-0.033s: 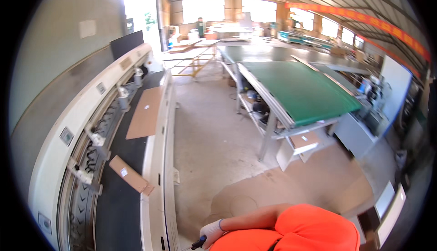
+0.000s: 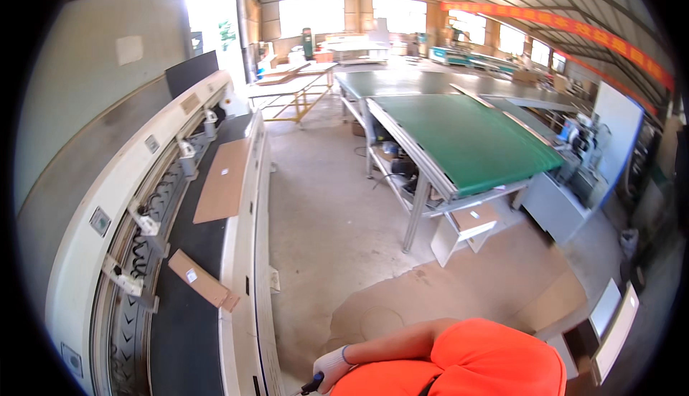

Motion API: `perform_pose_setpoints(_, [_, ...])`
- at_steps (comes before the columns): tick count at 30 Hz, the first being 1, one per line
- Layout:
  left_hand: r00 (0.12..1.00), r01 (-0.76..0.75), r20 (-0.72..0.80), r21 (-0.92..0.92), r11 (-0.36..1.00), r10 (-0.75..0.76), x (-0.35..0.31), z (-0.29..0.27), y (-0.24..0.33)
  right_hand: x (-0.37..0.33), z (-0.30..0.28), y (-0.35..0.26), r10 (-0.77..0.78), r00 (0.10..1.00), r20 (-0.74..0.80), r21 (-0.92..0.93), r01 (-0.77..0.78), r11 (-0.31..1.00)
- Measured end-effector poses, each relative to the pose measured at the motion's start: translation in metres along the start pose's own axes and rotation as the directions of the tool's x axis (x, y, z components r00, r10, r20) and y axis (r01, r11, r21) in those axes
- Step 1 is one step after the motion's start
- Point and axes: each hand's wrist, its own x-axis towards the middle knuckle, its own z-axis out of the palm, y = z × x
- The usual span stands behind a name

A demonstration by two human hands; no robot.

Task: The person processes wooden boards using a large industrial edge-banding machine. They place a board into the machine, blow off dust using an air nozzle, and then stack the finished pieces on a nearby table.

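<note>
At the lower edge my right hand [image 2: 331,369], in a white knitted glove with a blue cuff line, is closed round the dark handle [image 2: 313,383] of a tool. A thin pale part of it runs off past the lower edge, so its kind cannot be told. The bare forearm and orange sleeve reach in from the right. My left hand is out of view. Nearest the hand is the pale side rail of a long white machine [image 2: 75,252] with a black belt [image 2: 188,324]. A narrow brown board [image 2: 201,280] lies slanted on the belt, and a wider brown panel [image 2: 221,181] lies farther along.
A green-topped table [image 2: 466,141] stands on metal legs to the right, a small white-and-brown box-like piece [image 2: 459,231] below its near end. Flat brown cardboard [image 2: 430,295] covers part of the floor. Pale panels [image 2: 617,331] lean at the lower right, near a grey machine [image 2: 567,202].
The whole view has shifted slightly, with the far tables and machine a little farther left. My right hand keeps its grip on the tool; the boards stay put on the belt.
</note>
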Motion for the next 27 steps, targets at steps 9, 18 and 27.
perform_pose_setpoints(9, [0.999, -0.047, -0.001, -0.001, 0.999, 0.047, 0.023, 0.014, 0.018, 0.000, -0.005, -0.003, -0.028, 1.000, -0.012, -0.188, 0.025, 0.982])
perform_pose_setpoints(18, [0.998, -0.064, -0.005, 0.008, 0.998, 0.064, 0.033, 0.023, 0.023, 0.010, -0.010, -0.018, -0.016, 1.000, 0.026, -0.387, 0.025, 0.922])
perform_pose_setpoints(27, [0.999, -0.041, -0.001, 0.017, 0.999, 0.041, 0.036, 0.024, 0.016, -0.014, -0.022, -0.055, -0.087, 0.991, 0.098, -0.301, 0.113, 0.947])
